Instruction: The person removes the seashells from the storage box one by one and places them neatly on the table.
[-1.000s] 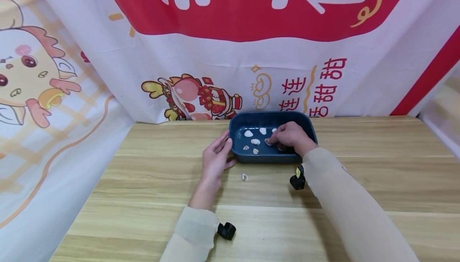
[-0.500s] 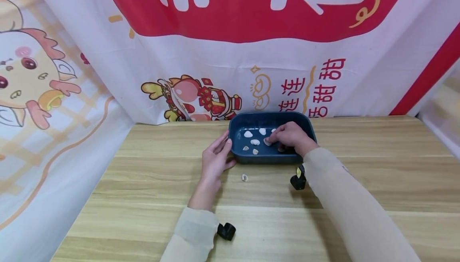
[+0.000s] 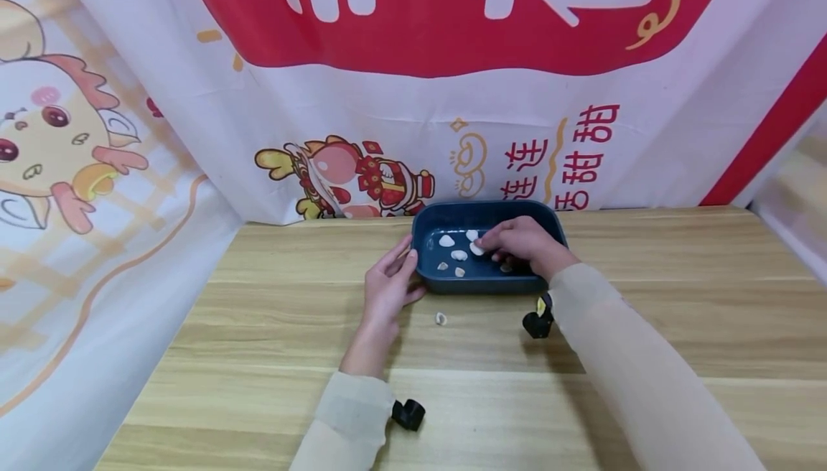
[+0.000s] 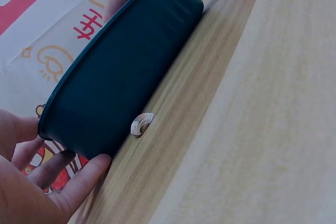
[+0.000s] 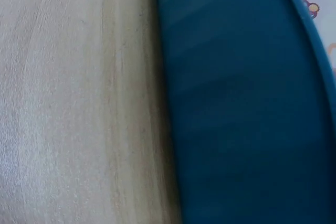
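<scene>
A dark blue rectangular dish [image 3: 484, 286] stands on the wooden table with several small seashells inside. My left hand [image 3: 386, 288] rests against its left end, fingers [image 4: 84, 179] fairly straight and touching the outer wall. My right hand [image 3: 520, 241] reaches into the dish and pinches a white seashell [image 3: 477, 249] at its fingertips, low over the bottom. Next to that shell lie a white shell [image 3: 459, 255] and another white shell [image 3: 446, 240]. Part of the dish's right side is hidden by my right hand. The right wrist view shows only the dish's outer wall [image 5: 241, 103] and tabletop.
A single ribbed seashell [image 4: 140, 124] lies on the table in front of the dish. Behind the dish hangs a printed white and red cloth [image 3: 388, 98], close to the table's back edge. The wooden tabletop [image 3: 258, 356] stretches to both sides and toward me.
My right fingertips have shifted slightly left and away from me inside the dish, the white seashell moving with them. My left hand stays at the dish's end.
</scene>
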Demonstrator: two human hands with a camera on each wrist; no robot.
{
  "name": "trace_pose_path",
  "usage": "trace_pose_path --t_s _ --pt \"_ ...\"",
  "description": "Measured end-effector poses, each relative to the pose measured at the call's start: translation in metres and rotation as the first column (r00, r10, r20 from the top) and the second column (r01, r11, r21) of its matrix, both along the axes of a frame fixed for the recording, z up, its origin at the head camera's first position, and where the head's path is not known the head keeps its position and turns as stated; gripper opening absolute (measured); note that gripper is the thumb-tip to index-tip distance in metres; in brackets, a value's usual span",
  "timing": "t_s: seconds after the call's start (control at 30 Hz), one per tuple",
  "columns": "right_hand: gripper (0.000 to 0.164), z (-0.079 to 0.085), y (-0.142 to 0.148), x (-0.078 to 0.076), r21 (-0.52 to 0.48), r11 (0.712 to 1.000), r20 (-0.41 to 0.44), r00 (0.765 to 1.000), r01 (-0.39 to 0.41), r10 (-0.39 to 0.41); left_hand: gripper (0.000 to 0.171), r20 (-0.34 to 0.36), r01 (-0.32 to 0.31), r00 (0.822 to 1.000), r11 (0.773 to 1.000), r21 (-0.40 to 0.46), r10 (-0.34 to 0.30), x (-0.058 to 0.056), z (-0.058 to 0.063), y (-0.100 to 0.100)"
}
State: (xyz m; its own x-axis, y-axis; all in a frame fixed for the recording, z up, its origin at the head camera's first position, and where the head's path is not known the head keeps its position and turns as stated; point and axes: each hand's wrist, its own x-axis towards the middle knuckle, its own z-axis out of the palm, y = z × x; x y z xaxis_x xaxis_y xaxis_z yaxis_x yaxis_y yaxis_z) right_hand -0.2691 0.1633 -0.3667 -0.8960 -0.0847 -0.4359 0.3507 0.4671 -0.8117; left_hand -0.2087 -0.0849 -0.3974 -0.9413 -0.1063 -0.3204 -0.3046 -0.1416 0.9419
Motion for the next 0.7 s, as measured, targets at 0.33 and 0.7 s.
trace_pose_path --t_s 0.33,0.7 --pt "0.036 0.016 0.006 0.008 -0.023 1.000 -0.063 0.998 -0.022 0.020 0.034 0.001 0.004 1.000 1.000 0.009 -0.004 -0.001 -0.001 0.000" --pt "0.036 0.040 0.016 0.042 -0.081 0.995 -0.135 0.989 -0.065 0.053 0.035 -0.003 0.000 1.000 1.000 0.005 0.000 0.000 -0.002 0.000"
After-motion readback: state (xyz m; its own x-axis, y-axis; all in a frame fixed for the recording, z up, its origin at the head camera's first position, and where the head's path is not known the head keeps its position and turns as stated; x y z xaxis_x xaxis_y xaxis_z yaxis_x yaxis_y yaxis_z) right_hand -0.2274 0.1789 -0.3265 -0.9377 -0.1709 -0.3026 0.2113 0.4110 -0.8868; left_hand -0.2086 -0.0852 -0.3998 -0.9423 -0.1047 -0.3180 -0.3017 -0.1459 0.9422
